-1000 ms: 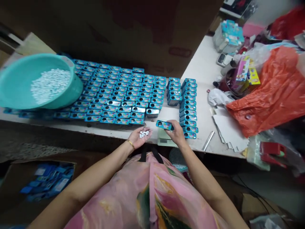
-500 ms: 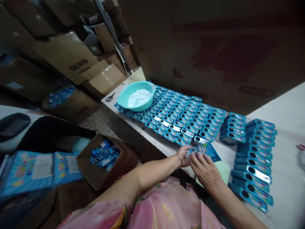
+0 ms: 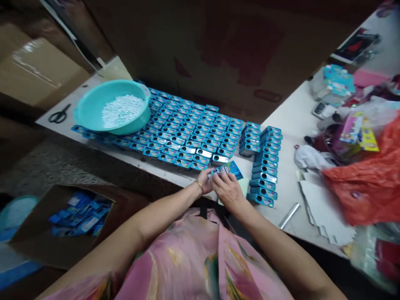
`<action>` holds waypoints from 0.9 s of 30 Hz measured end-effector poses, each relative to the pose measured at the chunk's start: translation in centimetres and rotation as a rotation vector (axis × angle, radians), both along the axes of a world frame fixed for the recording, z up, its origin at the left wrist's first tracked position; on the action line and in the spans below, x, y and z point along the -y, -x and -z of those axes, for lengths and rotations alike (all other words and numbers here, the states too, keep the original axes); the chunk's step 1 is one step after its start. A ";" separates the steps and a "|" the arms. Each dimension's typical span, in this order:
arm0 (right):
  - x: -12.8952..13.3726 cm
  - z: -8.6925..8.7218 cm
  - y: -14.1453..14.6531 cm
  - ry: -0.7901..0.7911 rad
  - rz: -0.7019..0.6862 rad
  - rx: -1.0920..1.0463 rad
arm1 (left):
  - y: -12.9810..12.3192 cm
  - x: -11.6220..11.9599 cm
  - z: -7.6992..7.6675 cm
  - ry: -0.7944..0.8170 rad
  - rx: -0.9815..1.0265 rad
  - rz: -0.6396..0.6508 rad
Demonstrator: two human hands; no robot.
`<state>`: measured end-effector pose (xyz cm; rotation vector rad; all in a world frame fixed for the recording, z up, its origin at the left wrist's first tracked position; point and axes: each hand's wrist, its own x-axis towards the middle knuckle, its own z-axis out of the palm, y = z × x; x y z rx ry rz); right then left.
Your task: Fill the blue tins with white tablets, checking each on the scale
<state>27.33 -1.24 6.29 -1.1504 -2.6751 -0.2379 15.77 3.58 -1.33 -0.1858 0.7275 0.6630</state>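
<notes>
A small blue printed box (image 3: 235, 170) is held in front of me at the table's near edge. My left hand (image 3: 205, 181) grips its left end, with a gold bangle on the wrist. My right hand (image 3: 228, 189) lies over the near side of the box, its fingers bent onto it. Small white bits show by the left fingers, too blurred to make out fully. Just beyond my hands stand rows of similar blue boxes (image 3: 187, 135) with dark round spots. A turquoise basin (image 3: 84, 109) of small white pieces (image 3: 122, 110) sits at the left.
Scissors (image 3: 59, 114) lie at the table's left end. Below, a carton (image 3: 37, 241) holds blue packs (image 3: 83, 214). More boxes (image 3: 265, 166) stand in a column right of my hands. Further right are a silver tube (image 3: 290, 215), white sheets (image 3: 326, 208) and an orange bag (image 3: 371, 166).
My view has swung to the right, bringing the orange bag and the cluttered right side into sight. Both hands still hold the blue box.
</notes>
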 end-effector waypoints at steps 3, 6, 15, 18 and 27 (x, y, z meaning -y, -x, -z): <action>0.1 -0.4 -1.3 0.080 0.132 -0.102 | -0.5 -0.2 -0.2 0.028 -0.020 -0.038; 0.3 -0.3 -3.4 0.194 0.300 -0.338 | -0.7 -0.5 0.1 0.020 -0.037 -0.075; 1.7 8.5 -10.5 0.465 0.653 -0.933 | 1.5 0.1 0.9 0.018 -0.148 -0.066; 2.4 11.1 -11.0 0.514 0.706 -0.984 | 2.5 0.9 1.1 0.041 -0.178 -0.035; 3.7 8.5 -12.8 0.363 0.666 -0.895 | 3.6 3.3 0.4 0.077 -0.225 0.012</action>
